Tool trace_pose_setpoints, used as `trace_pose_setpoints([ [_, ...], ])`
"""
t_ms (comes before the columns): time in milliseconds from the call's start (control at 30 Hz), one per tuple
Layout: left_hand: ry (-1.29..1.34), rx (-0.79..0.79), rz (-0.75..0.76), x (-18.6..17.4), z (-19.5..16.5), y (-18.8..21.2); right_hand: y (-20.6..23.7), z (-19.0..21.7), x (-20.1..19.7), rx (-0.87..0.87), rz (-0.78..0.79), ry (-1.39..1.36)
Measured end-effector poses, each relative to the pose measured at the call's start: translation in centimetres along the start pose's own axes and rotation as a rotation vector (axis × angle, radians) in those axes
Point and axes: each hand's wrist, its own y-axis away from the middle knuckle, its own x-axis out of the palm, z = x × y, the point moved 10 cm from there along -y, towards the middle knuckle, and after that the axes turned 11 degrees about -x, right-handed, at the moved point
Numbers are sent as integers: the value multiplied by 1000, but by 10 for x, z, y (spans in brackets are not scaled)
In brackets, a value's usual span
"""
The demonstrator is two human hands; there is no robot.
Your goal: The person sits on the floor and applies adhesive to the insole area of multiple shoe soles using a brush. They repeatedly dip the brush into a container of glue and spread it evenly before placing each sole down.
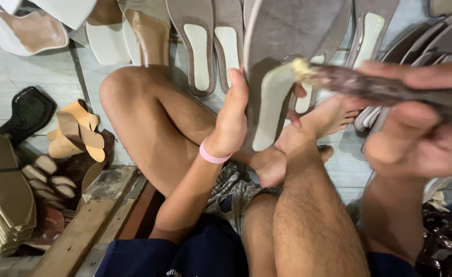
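Left hand point(233, 115) is gripping a grey shoe sole point(287, 36) by its left edge, fingers wrapped behind it, thumb side toward the camera; a pink wristband point(211, 155) is sitting on that wrist. The sole is standing nearly upright above the crossed legs, heel end down, with a pale cream insert patch point(269, 110) showing on its face.

Right hand point(416, 128) is closed tight around a dark, glue-crusted brush handle point(390, 90), held roughly level. The brush's yellowish tip point(302, 67) is touching the top end of the cream patch on the held sole.

The person is sitting cross-legged on a pale tiled floor point(10, 77), bare feet tucked under the sole.

Around them:
- More grey soles with cream patches point(200, 46) are lying in a row along the top edge of the floor area, overlapping.
- White and tan soles point(28, 31) are sitting in the top left corner.
- A black sole point(28, 110) is lying at the left, just beside a few tan insoles point(77, 133).
- A bundled stack of cream insoles point(2, 200) is sitting at the bottom left edge.
- Wooden planks point(90, 225) are running along the bottom left, beside the left knee.
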Motion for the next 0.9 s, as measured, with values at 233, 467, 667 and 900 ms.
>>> trace_pose_setpoints([
  [233, 248, -240, 97, 9, 19, 0, -14, -11, 5, -195, 112, -422],
  [467, 140, -176, 109, 13, 8, -1, -11, -19, 16, -232, 250, -419],
  [667, 102, -161, 39, 8, 2, -3, 15, -31, -10, -39, 122, -142],
  [900, 154, -156, 71, 13, 0, -3, 37, -32, -10, -56, -96, -122],
])
